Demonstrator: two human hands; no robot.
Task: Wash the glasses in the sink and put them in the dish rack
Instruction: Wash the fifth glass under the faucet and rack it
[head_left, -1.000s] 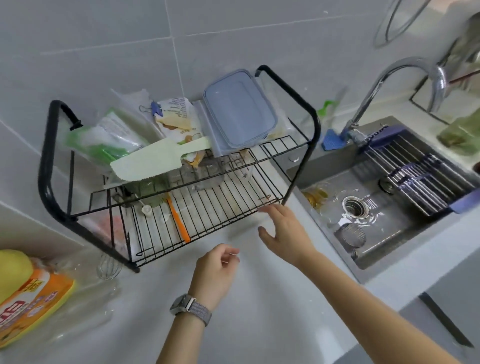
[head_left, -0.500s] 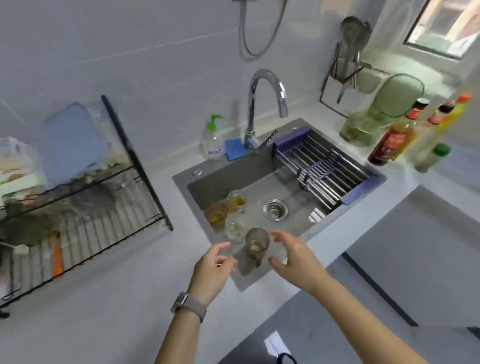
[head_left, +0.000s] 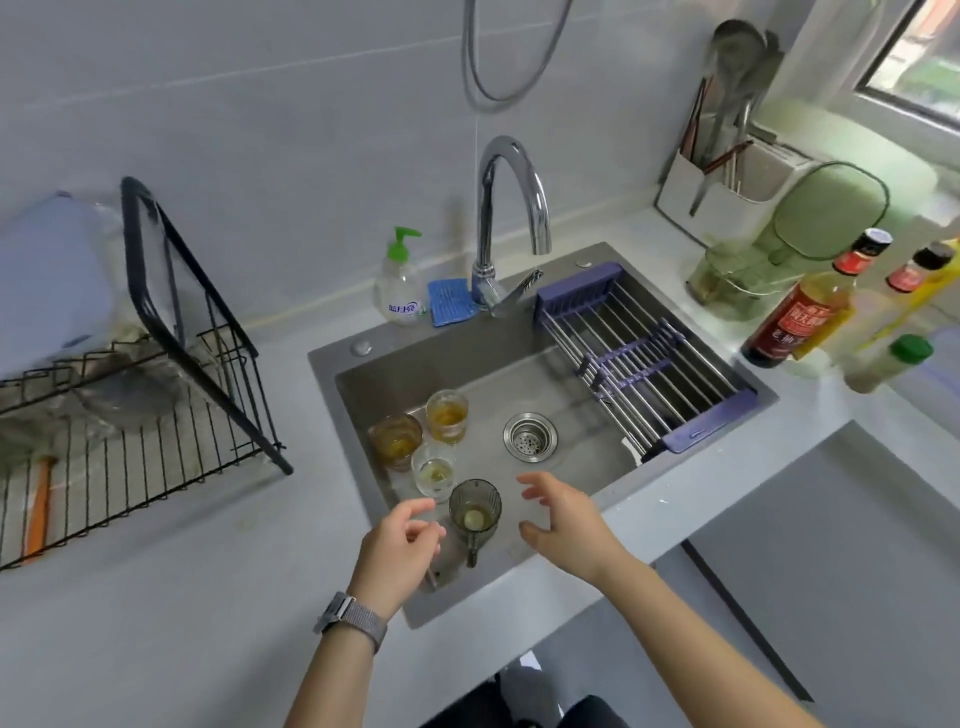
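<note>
Several glasses stand upright in the left part of the steel sink (head_left: 597, 467): an amber glass (head_left: 396, 439), a clear one with yellowish liquid (head_left: 447, 415), a small clear glass (head_left: 434, 470) and a dark grey handled glass (head_left: 474, 512) nearest me. My left hand (head_left: 397, 553), watch on its wrist, hovers just left of the grey glass with fingers loosely curled, holding nothing. On the other side of that glass my right hand (head_left: 563, 525) hangs with fingers spread. The black wire dish rack (head_left: 171, 415) stands on the counter at left.
A chrome faucet (head_left: 511, 218) rises behind the sink, with a soap bottle (head_left: 400, 283) and blue sponge (head_left: 452, 303) beside it. A purple-ended roll rack (head_left: 644, 358) spans the sink's right side. Sauce bottles (head_left: 810, 306) and a utensil holder (head_left: 727, 192) stand at right.
The view swung from the dish rack over to the sink. Both hands moved with it from in front of the rack to either side of the dark grey glass.
</note>
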